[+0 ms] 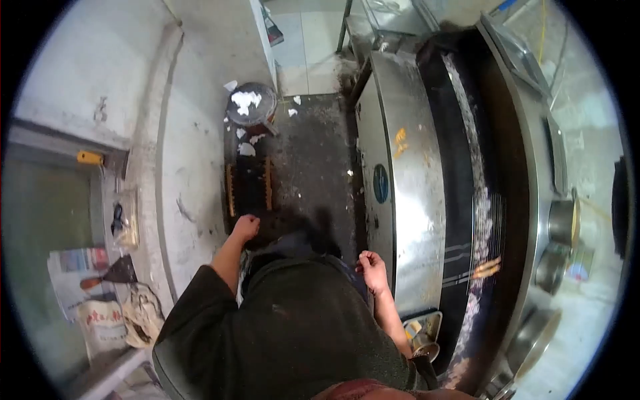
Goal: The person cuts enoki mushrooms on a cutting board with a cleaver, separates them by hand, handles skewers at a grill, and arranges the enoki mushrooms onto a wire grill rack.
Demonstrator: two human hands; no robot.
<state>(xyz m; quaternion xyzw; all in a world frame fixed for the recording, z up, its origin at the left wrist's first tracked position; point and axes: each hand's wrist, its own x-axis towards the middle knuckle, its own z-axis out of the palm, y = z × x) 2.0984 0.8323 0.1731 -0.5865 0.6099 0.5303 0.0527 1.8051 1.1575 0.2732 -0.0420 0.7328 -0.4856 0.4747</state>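
Note:
My left hand (247,227) hangs low beside the white wall, its fingers curled in, near the dark rack with orange edges (250,188) on the floor. My right hand (372,269) is at waist height by the steel counter (417,193), fingers bent together; whatever may be between them is too small to make out. Right of the counter runs a long grill with pale coals (477,160). Food sticks (487,268) lie across a wire grate over the coals. Orange scraps (401,141) are on the counter.
A round bin (252,107) topped with white paper stands ahead left, with paper scraps on the dark floor (313,160). Metal pots (552,268) line the far right. A tray with a metal cup (425,347) is by my right forearm. A scraper (120,271) and bags lie left.

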